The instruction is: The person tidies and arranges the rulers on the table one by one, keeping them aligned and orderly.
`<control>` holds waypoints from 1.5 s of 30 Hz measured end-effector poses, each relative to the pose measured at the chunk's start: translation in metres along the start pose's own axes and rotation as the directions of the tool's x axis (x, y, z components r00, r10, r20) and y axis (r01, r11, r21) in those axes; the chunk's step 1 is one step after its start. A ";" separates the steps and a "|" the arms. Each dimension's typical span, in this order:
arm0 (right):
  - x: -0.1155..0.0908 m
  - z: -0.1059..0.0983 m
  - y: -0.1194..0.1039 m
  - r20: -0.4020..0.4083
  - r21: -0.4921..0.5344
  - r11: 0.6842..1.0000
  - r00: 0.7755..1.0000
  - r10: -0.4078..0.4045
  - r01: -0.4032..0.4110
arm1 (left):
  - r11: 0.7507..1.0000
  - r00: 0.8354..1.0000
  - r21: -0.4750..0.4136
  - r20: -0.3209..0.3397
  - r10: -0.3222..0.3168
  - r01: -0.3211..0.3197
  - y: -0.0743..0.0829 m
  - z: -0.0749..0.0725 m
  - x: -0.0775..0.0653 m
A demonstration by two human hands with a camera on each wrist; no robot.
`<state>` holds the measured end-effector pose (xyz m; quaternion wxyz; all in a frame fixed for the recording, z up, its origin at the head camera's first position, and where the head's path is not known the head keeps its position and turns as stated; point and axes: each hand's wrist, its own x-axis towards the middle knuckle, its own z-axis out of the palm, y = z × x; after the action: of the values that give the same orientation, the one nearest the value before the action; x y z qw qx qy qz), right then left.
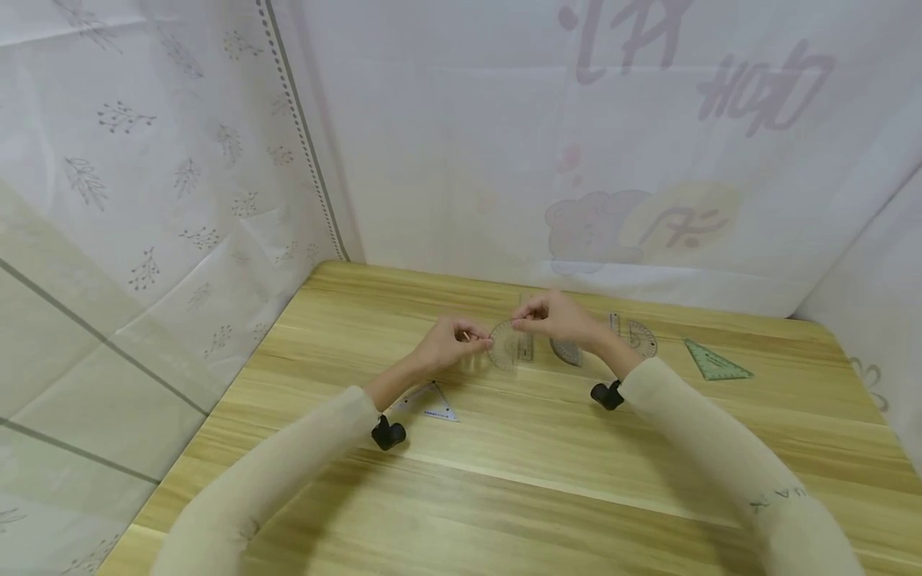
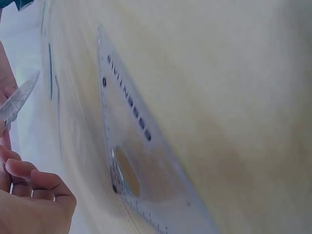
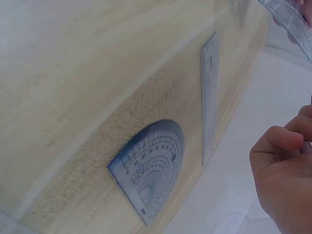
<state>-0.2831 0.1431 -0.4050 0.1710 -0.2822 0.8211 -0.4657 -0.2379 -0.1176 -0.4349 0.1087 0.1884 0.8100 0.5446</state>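
Note:
A clear protractor [image 1: 502,350] is held up between both hands over the back part of the table. My left hand [image 1: 442,346] pinches its left edge between thumb and fingers, and the right hand [image 1: 563,316] pinches it at the upper right. Part of the held protractor [image 3: 294,22] shows at the corner of the right wrist view. Behind it on the table lies a clear straight ruler [image 1: 527,349]. Below the right hand rests a bluish protractor [image 3: 152,168]. A clear set square [image 2: 141,131] with dark lettering lies near the left wrist, partly hidden by it in the head view.
Right of the right hand lie another protractor [image 1: 643,340] and a narrow ruler [image 1: 615,323], partly behind the wrist. Farther right is a green set square [image 1: 713,362]. Printed curtains [image 1: 446,160] hang around the wooden table [image 1: 504,504].

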 end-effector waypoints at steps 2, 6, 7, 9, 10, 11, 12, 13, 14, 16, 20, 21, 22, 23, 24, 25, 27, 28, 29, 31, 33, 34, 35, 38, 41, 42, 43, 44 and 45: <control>-0.005 0.002 -0.002 -0.003 0.007 1.000 1.000 0.004 -0.004 | 1.000 1.000 -0.004 0.006 0.018 -0.018 0.000 0.002 -0.003; -0.012 0.005 -0.004 -0.015 0.029 0.999 1.000 -0.014 0.015 | 0.999 0.999 0.001 0.019 0.046 -0.046 0.000 0.004 -0.008; -0.013 0.006 -0.004 -0.019 0.033 0.999 1.000 -0.021 0.022 | 0.999 0.999 -0.001 0.019 0.044 -0.044 0.001 0.005 -0.009; -0.015 0.008 -0.004 -0.024 0.031 0.999 0.999 -0.034 0.035 | 0.999 0.999 -0.006 0.018 0.042 -0.042 0.001 0.006 -0.011; -0.016 0.009 -0.004 -0.026 0.032 0.999 0.999 -0.039 0.040 | 0.999 0.999 -0.009 0.016 0.044 -0.044 0.001 0.006 -0.012; -0.017 0.009 -0.004 -0.029 0.033 0.999 0.999 -0.041 0.042 | 0.999 0.999 -0.010 0.014 0.045 -0.045 0.001 0.007 -0.013; -0.018 0.010 -0.004 -0.031 0.037 0.998 0.999 -0.042 0.043 | 0.999 0.999 -0.009 0.011 0.045 -0.045 0.001 0.007 -0.013; -0.020 0.011 -0.005 -0.034 0.043 0.998 0.999 -0.040 0.042 | 0.999 0.999 -0.007 0.008 0.048 -0.048 0.002 0.008 -0.014; -0.021 0.011 -0.004 -0.038 0.046 0.998 0.999 -0.039 0.040 | 0.999 0.999 -0.005 0.005 0.050 -0.050 0.002 0.009 -0.014; -0.023 0.011 -0.004 -0.048 0.064 0.997 0.998 -0.030 0.033 | 0.999 0.999 -0.004 -0.004 0.054 -0.054 0.004 0.010 -0.015; -0.027 0.012 -0.005 -0.055 0.106 0.994 0.998 -0.016 0.022 | 0.997 0.997 -0.031 -0.017 0.073 -0.073 0.006 0.013 -0.019; -0.028 0.012 -0.005 -0.053 0.120 0.993 0.998 -0.016 0.022 | 0.996 0.997 -0.043 -0.016 0.076 -0.077 0.011 0.013 -0.022; -0.029 0.013 -0.005 -0.052 0.130 0.991 0.999 -0.012 0.019 | 0.995 0.996 -0.056 -0.016 0.082 -0.083 0.011 0.013 -0.023; -0.029 0.013 -0.006 -0.053 0.137 0.990 0.999 -0.011 0.018 | 0.994 0.996 -0.068 -0.015 0.087 -0.088 0.011 0.013 -0.024; -0.030 0.014 -0.006 -0.052 0.145 0.989 0.999 -0.011 0.018 | 0.992 0.996 -0.081 -0.013 0.093 -0.094 0.011 0.014 -0.026; -0.031 0.015 -0.007 -0.054 0.146 0.989 0.998 -0.011 0.018 | 0.991 0.995 -0.096 -0.011 0.096 -0.097 0.011 0.014 -0.027; -0.033 0.016 -0.009 -0.058 0.155 0.988 0.998 -0.008 0.017 | 0.987 0.994 -0.117 -0.006 0.106 -0.106 0.009 0.014 -0.028; -0.034 0.017 -0.011 -0.059 0.158 0.987 0.998 -0.007 0.017 | 0.986 0.994 -0.125 -0.007 0.113 -0.113 0.005 0.014 -0.028; -0.035 0.018 -0.012 -0.061 0.161 0.987 0.998 -0.010 0.020 | 0.985 0.993 -0.131 -0.006 0.116 -0.116 0.004 0.014 -0.028; -0.036 0.020 -0.015 -0.061 0.175 0.984 0.998 -0.007 0.018 | 0.983 0.993 -0.143 -0.006 0.116 -0.116 0.004 0.014 -0.030; -0.038 0.021 -0.017 -0.061 0.183 0.983 0.998 -0.003 0.015 | 0.982 0.993 -0.146 -0.005 0.116 -0.115 0.004 0.015 -0.031; -0.038 0.021 -0.017 -0.063 0.182 0.983 0.998 0.000 0.012 | 0.983 0.994 -0.146 -0.004 0.113 -0.113 0.005 0.015 -0.032; -0.039 0.021 -0.017 -0.064 0.177 0.984 0.998 0.005 0.006 | 0.984 0.994 -0.145 -0.001 0.109 -0.108 0.006 0.015 -0.033; -0.041 0.023 -0.017 -0.060 0.158 0.987 0.998 0.024 -0.014 | 0.986 0.996 -0.143 0.007 0.089 -0.087 0.007 0.016 -0.036; -0.043 0.024 -0.018 -0.043 0.146 0.989 0.998 0.034 -0.027 | 0.987 0.998 -0.148 0.013 0.066 -0.064 0.008 0.017 -0.039; -0.043 0.024 -0.018 -0.037 0.146 0.989 0.999 0.034 -0.029 | 0.987 0.998 -0.150 0.014 0.059 -0.057 0.009 0.016 -0.040; -0.044 0.024 -0.019 -0.030 0.146 0.989 0.999 0.031 -0.027 | 0.987 0.998 -0.153 0.016 0.055 -0.052 0.009 0.016 -0.040; -0.044 0.025 -0.019 -0.024 0.145 0.989 0.999 0.033 -0.029 | 0.987 0.999 -0.154 0.017 0.048 -0.044 0.009 0.016 -0.041; -0.045 0.025 -0.020 -0.020 0.144 0.989 0.999 0.036 -0.033 | 0.988 0.999 -0.152 0.020 0.042 -0.038 0.009 0.016 -0.042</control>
<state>-0.2283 0.1460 -0.3998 0.1897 -0.2496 0.7922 -0.5235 -0.1923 -0.1189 -0.4341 0.1211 0.2020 0.7610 0.6045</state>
